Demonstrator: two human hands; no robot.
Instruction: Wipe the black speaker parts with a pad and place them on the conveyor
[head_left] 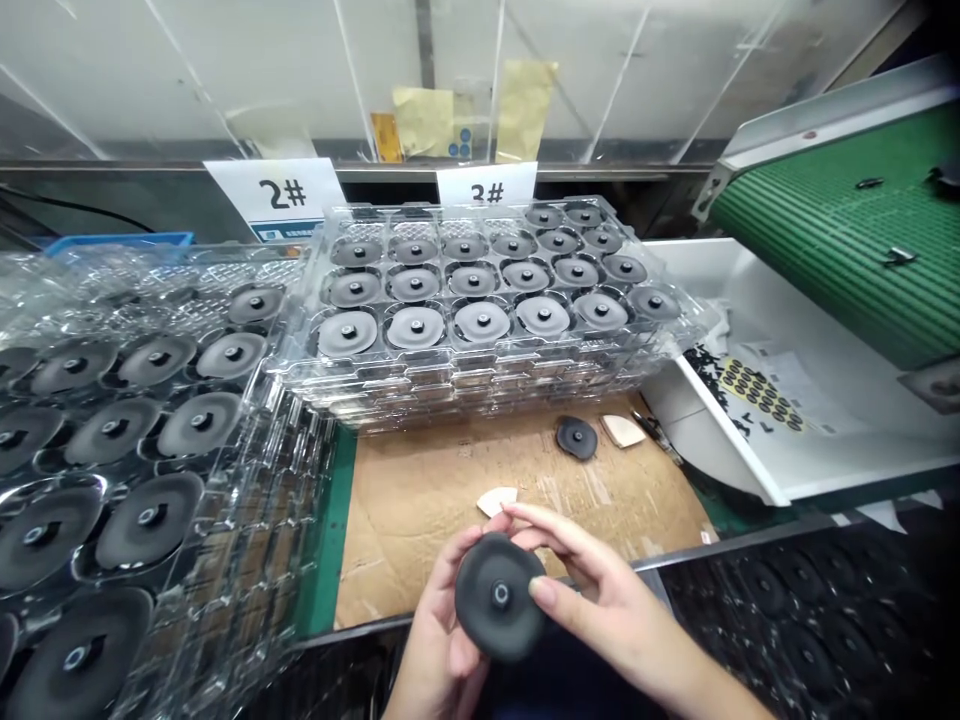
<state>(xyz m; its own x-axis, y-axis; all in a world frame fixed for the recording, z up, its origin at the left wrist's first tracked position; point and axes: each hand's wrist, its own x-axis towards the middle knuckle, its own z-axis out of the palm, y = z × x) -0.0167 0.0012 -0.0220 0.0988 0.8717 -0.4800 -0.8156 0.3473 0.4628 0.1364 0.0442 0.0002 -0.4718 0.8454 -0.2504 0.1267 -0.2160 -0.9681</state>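
Observation:
A round black disc (487,630) with a small raised hub is held between both hands at the front edge of the bench. My left hand (442,620) cups it from the left and beneath. My right hand (592,590) grips its right rim, thumb on the upper face and fingers behind. Just beyond the fingertips lies a white wedge-shaped piece (495,499) on the brown cardboard (412,520). Farther back on the cardboard rest another black disc (576,438) and a second white piece (622,430).
Stacked clear trays of black discs stand behind the cardboard (480,350) and at the left (225,480). A white bin (832,440) with small black parts and a yellow label sheet (761,393) is right, below a green conveyor (855,220). More discs sit lower right.

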